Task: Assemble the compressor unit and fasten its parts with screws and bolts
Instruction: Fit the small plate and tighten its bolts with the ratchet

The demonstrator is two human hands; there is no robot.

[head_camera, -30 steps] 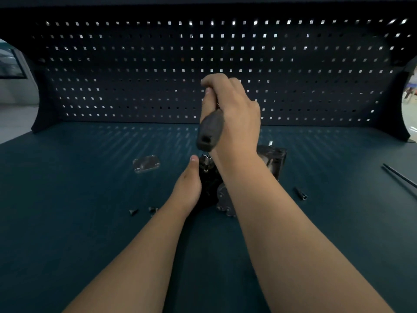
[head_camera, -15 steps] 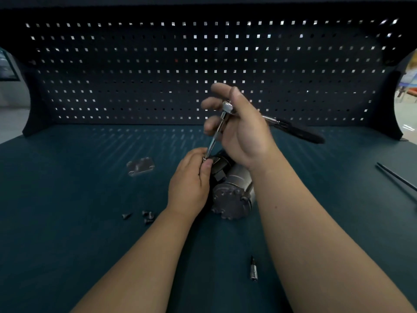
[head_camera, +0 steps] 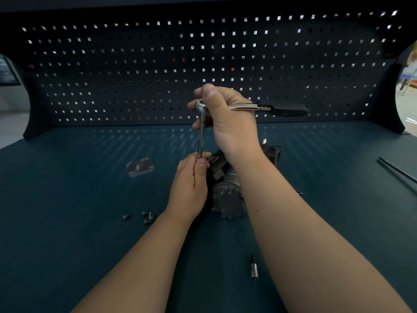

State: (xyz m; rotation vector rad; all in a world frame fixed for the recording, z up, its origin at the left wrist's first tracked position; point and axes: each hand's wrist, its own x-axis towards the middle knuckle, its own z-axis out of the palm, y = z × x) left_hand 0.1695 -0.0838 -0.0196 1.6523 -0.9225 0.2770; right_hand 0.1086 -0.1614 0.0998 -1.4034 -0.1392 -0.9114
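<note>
Across the back a dark pegboard (head_camera: pixel 135 86) is seen, and below it everything is carried by the blue-green worktop (head_camera: pixel 67 222). Near the worktop's middle the compressor unit (head_camera: pixel 228 199) is laid on its side, partly hidden by the forearms. Above it the right hand (head_camera: pixel 230 123) is clenched round the head of a ratchet wrench (head_camera: pixel 243 107), whose black handle juts rightward. Its extension bar (head_camera: pixel 200 141) hangs downward. The bar's lower tip is pinched by the fingers (head_camera: pixel 202 163) of the left hand (head_camera: pixel 189 184), just beside the unit's upper end. The tip is judged to be being guided onto a bolt, though the fastener itself is hidden. Next, the bar must be set square on it before the handle is swung. Left of the unit a metal plate (head_camera: pixel 140 169) is laid. A loose socket (head_camera: pixel 253 267) is seen nearer the camera, and small screws (head_camera: pixel 147 217) beside the left wrist.
</note>
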